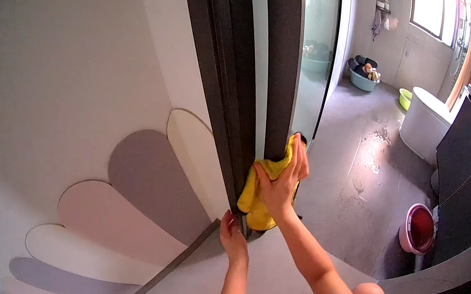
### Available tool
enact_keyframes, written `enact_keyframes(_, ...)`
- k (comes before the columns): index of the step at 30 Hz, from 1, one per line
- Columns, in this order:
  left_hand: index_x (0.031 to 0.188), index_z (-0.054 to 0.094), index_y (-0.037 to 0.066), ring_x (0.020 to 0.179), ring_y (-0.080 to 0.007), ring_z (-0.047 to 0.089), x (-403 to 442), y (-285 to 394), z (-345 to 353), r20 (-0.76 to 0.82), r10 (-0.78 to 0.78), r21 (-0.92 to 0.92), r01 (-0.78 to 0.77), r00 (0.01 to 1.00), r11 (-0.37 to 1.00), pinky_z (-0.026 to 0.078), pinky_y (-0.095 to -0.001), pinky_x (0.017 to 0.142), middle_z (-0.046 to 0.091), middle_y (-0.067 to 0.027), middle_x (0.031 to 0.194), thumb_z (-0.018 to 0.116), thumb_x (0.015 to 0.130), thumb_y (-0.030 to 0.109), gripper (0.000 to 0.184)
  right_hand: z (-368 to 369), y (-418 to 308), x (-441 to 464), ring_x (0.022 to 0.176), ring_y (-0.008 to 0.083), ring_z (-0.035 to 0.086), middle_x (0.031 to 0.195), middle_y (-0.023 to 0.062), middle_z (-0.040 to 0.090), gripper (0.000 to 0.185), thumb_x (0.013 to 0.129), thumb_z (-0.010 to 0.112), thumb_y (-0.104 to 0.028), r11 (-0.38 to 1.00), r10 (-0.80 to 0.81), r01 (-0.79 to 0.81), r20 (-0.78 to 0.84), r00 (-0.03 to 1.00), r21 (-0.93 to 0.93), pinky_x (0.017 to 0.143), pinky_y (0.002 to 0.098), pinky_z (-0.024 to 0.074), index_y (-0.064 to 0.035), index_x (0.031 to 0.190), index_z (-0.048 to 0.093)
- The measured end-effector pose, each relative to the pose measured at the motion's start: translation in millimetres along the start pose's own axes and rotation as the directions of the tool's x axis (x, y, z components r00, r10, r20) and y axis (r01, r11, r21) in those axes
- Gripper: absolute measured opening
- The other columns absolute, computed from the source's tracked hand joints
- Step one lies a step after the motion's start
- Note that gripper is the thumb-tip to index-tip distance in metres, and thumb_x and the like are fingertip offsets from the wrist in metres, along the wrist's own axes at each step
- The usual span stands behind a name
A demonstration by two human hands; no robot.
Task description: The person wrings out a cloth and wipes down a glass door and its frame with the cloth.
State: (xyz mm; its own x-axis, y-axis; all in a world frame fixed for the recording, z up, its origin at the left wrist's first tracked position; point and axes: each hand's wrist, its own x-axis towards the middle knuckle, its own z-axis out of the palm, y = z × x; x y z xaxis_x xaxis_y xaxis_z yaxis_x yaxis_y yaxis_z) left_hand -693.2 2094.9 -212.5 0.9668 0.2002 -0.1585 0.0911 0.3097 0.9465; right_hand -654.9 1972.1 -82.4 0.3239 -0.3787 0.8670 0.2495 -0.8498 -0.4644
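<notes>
A yellow cloth (pixel 260 214) is bunched against the lower end of the dark door frame (pixel 237 86). My right hand (pixel 283 181) presses on this cloth, its fingers pointing up and to the right along the frame's edge. Lower and to the left, my left hand (pixel 232 232) rests near the foot of the frame, beside the dark baseboard. Its fingers are partly hidden, and whether they hold anything does not show.
On the right, a pink bucket (pixel 417 230) stands on the wet grey floor (pixel 347 191) near a dark cabinet (pixel 468 174). Farther back are a white toilet (pixel 425 126), a green basin (pixel 405 99) and a blue basin (pixel 363 82). Petal-shaped panels (pixel 146 177) cover the left wall.
</notes>
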Motion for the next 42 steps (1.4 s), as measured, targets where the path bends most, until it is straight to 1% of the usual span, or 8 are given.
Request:
enact_keyframes(9, 0.14, 0.047, -0.001, 0.124, -0.0241, 0.053, -10.3, -2.2, 11.8, -0.028, 0.152, 0.178, -0.145, 0.988, 0.973, 0.038, -0.0365, 0.108, 0.054, -0.0114, 0.136, 0.04, 0.094, -0.004, 0.047, 21.9, 54.1, -75.8, 0.147, 0.0436, 0.018, 0.161, 0.0262, 0.014, 0.105, 0.078, 0.079, -0.008, 0.97, 0.109, -0.16, 0.259, 0.96, 0.185, 0.119, 0.0488, 0.0181, 0.001, 0.155, 0.008)
enact_keyframes(11, 0.141, 0.047, -0.001, 0.129, -0.0255, 0.05, -12.7, -8.1, 17.9, -0.045, 0.034, -0.075, -0.037, 0.998, 0.997, 0.036, -0.0356, 0.109, 0.053, -0.0146, 0.137, 0.039, 0.092, -0.005, 0.05, 18.0, 45.0, -44.9, 0.147, 0.0446, 0.018, 0.16, 0.0276, 0.013, 0.104, 0.079, 0.077, -0.005, 0.971, 0.028, -0.085, 0.247, 0.969, 0.225, 0.119, 0.0484, 0.0204, 0.0013, 0.156, 0.006)
enact_keyframes(15, 0.135, 0.05, -0.001, 0.119, -0.0299, 0.057, -31.2, 22.1, 18.3, -0.018, 0.194, 0.331, -0.178, 0.981, 0.927, 0.043, -0.0378, 0.103, 0.055, -0.0179, 0.13, 0.043, 0.085, -0.007, 0.05, -3.0, -24.9, 94.6, 0.147, 0.0453, 0.018, 0.16, 0.0282, 0.013, 0.104, 0.08, 0.077, -0.005, 0.967, -0.128, 0.084, 0.176, 0.976, 0.241, 0.119, 0.0489, 0.0212, 0.0013, 0.156, 0.006)
enact_keyframes(21, 0.118, 0.055, -0.002, 0.098, -0.0207, 0.062, -65.0, 169.1, 69.8, -0.009, 0.239, 0.236, -0.23, 0.971, 0.944, 0.049, -0.0328, 0.09, 0.063, -0.0106, 0.103, 0.049, 0.086, -0.006, 0.033, -23.9, -112.0, 257.8, 0.149, 0.0416, 0.016, 0.161, 0.0267, 0.013, 0.105, 0.079, 0.076, -0.001, 0.938, -0.191, 0.174, 0.026, 0.981, 0.3, 0.12, 0.0468, 0.0204, -0.0022, 0.157, 0.006)
enact_keyframes(25, 0.113, 0.058, -0.001, 0.088, -0.0163, 0.061, -73.4, 255.7, 104.0, 0.021, 0.185, -0.007, -0.185, 0.983, 0.983, 0.049, -0.0307, 0.084, 0.067, -0.0074, 0.097, 0.048, 0.092, -0.003, 0.023, -20.8, -96.7, 212.3, 0.148, 0.0465, 0.014, 0.16, 0.0283, 0.012, 0.108, 0.078, 0.078, -0.006, 0.957, -0.005, -0.052, 0.195, 0.981, 0.284, 0.12, 0.0494, 0.0194, -0.0015, 0.156, 0.003)
enact_keyframes(26, 0.116, 0.056, -0.005, 0.084, -0.0161, 0.062, -67.6, 254.1, 101.5, 0.056, 0.267, 0.262, -0.272, 0.962, 0.926, 0.05, -0.0303, 0.081, 0.067, -0.0078, 0.096, 0.045, 0.092, -0.004, 0.026, -14.6, -83.4, 193.8, 0.147, 0.048, 0.014, 0.16, 0.0295, 0.012, 0.106, 0.08, 0.076, -0.005, 0.956, -0.006, -0.065, 0.24, 0.971, 0.287, 0.12, 0.0506, 0.0193, -0.0009, 0.156, 0.002)
enact_keyframes(29, 0.118, 0.056, -0.006, 0.087, -0.0173, 0.064, -83.6, 311.4, 114.6, 0.015, 0.135, 0.137, -0.136, 0.991, 0.981, 0.051, -0.0314, 0.085, 0.067, -0.0099, 0.092, 0.043, 0.09, -0.004, 0.032, -19.8, -93.2, 194.8, 0.147, 0.0502, 0.014, 0.159, 0.0315, 0.011, 0.103, 0.082, 0.072, -0.002, 0.957, 0.004, -0.09, 0.298, 0.955, 0.275, 0.119, 0.0524, 0.0191, 0.0005, 0.156, 0.001)
enact_keyframes(42, 0.121, 0.059, -0.001, 0.086, -0.0152, 0.064, -124.4, 609.7, 189.8, 0.144, 0.36, 0.041, -0.369, 0.922, 0.929, 0.053, -0.0332, 0.084, 0.068, -0.0076, 0.092, 0.045, 0.097, 0.005, 0.028, -95.8, -317.5, 613.0, 0.146, 0.0453, 0.021, 0.161, 0.0259, 0.012, 0.09, 0.088, 0.064, 0.003, 0.937, -0.186, 0.141, 0.114, 0.976, 0.318, 0.118, 0.0473, 0.0249, 0.0, 0.156, 0.006)
